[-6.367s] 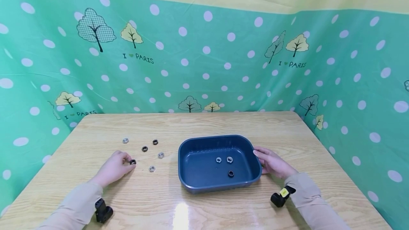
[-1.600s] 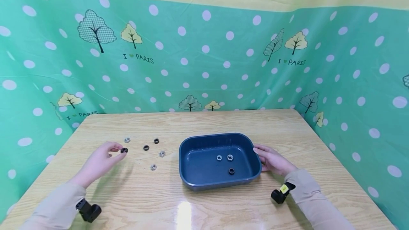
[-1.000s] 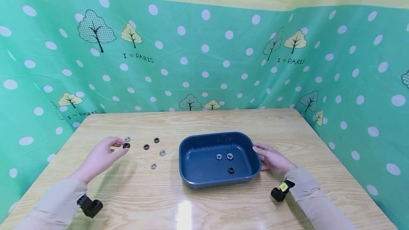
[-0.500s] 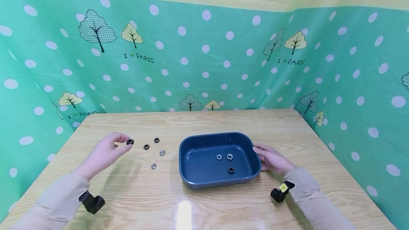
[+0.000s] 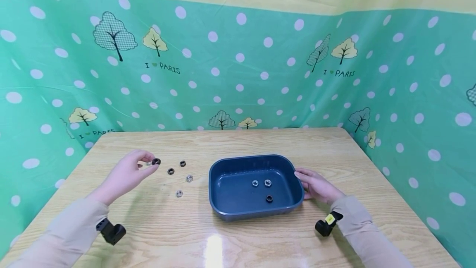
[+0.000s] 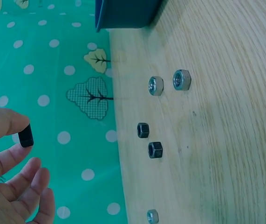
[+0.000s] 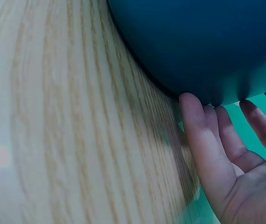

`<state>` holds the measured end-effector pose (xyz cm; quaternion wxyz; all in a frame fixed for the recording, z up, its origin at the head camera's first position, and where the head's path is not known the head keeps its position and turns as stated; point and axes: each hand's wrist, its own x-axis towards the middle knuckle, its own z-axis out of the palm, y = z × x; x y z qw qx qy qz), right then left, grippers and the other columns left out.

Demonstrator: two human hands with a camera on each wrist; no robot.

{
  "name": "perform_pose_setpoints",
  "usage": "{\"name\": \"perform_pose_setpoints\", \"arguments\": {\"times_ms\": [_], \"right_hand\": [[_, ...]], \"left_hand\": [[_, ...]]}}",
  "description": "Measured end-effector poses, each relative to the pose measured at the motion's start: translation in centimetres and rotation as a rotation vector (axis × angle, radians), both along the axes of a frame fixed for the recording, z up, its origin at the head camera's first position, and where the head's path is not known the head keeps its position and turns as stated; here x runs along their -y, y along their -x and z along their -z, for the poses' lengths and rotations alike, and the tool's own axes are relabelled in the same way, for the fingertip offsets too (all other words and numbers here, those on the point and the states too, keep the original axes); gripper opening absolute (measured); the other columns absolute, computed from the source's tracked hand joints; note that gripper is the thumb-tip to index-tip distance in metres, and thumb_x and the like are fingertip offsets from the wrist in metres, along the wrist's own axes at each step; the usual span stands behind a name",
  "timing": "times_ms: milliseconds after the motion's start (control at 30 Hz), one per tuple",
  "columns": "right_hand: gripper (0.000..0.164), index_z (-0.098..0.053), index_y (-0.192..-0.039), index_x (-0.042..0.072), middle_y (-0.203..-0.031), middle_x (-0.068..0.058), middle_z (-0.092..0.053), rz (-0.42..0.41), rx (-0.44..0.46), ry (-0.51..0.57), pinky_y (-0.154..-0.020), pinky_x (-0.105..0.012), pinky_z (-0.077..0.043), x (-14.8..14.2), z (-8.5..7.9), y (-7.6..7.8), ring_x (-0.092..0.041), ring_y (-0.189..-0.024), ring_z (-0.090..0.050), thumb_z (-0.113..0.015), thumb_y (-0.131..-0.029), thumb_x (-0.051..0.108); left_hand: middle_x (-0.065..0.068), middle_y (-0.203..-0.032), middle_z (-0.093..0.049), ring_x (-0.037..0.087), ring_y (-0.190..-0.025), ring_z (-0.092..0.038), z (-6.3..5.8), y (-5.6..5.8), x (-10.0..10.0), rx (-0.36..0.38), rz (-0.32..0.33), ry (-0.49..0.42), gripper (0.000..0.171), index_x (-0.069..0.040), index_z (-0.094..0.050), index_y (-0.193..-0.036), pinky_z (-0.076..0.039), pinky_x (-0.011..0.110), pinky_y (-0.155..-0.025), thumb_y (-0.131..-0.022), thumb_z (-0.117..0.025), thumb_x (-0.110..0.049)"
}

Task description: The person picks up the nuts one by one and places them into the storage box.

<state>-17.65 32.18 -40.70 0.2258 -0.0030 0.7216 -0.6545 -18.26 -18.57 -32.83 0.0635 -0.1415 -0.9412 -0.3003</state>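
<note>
My left hand (image 5: 124,175) pinches a black hex nut (image 6: 25,136) between thumb and forefinger, raised over the left part of the table. Behind it, in the head view, a silver nut (image 5: 148,163) is mostly hidden. Two black nuts (image 5: 170,171) and two silver nuts (image 5: 189,178) lie on the wood to the right of that hand. At the right end of a dark blue bin (image 5: 238,216), my right hand (image 5: 319,187) rests its fingertips against the outer wall. Inside the bin are two silver nuts (image 5: 267,183) and one black nut (image 5: 269,199).
The wooden table (image 5: 167,235) ends at the back against a green dotted curtain (image 5: 238,69), which also closes in both sides. Each wrist wears a small black camera; one is the left wrist camera (image 5: 111,231).
Since the oldest frame my left hand has lifted the black nut off the table. Over the last second it has carried it slightly right and farther back. The right hand stays at the bin.
</note>
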Motion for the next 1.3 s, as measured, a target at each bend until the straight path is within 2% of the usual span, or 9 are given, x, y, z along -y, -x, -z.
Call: {"name": "perform_pose_setpoints", "arguments": {"times_ms": [267,533,967,1300], "right_hand": [[0.066,-0.019,-0.143,-0.008,-0.109,0.001,-0.066,0.001,0.001,-0.004,-0.08,-0.044,-0.055,0.0,0.0,0.0,-0.01,-0.093,-0.065,-0.045,-0.1,0.035],[0.067,-0.018,-0.144,-0.008,-0.11,0.001,-0.066,0.009,0.001,-0.013,-0.08,-0.044,-0.055,0.0,0.1,0.1,-0.009,-0.092,-0.065,-0.044,-0.1,0.035],[0.065,-0.02,-0.143,-0.007,-0.11,0.003,-0.065,0.005,0.005,0.012,-0.081,-0.044,-0.055,-0.1,0.1,0.1,-0.008,-0.094,-0.064,-0.045,-0.1,0.035],[0.066,-0.02,-0.144,-0.008,-0.118,-0.003,-0.063,0.007,-0.008,-0.013,-0.081,-0.044,-0.055,-0.1,0.2,0.0,-0.009,-0.096,-0.063,-0.045,-0.1,0.035]], "left_hand": [[0.022,-0.107,-0.06,0.04,-0.103,-0.055,-0.4,0.1,-1.3,-0.006,0.014,-0.007,0.027,0.006,-0.059,-0.107,-0.046,0.053,-0.089,-0.089,-0.063,-0.015],[0.019,-0.105,-0.061,0.037,-0.103,-0.056,-0.1,0.4,-2.8,-0.028,0.044,-0.023,0.025,0.004,-0.061,-0.105,-0.047,0.051,-0.088,-0.088,-0.065,-0.014],[0.017,-0.104,-0.062,0.034,-0.103,-0.056,-0.2,1.2,-5.8,-0.022,0.093,-0.068,0.021,0.002,-0.062,-0.103,-0.047,0.049,-0.088,-0.088,-0.064,-0.013],[0.015,-0.102,-0.062,0.032,-0.101,-0.057,-0.3,1.5,-8.3,-0.03,0.123,-0.09,0.02,0.0,-0.063,-0.101,-0.049,0.047,-0.087,-0.088,-0.065,-0.014]]}}
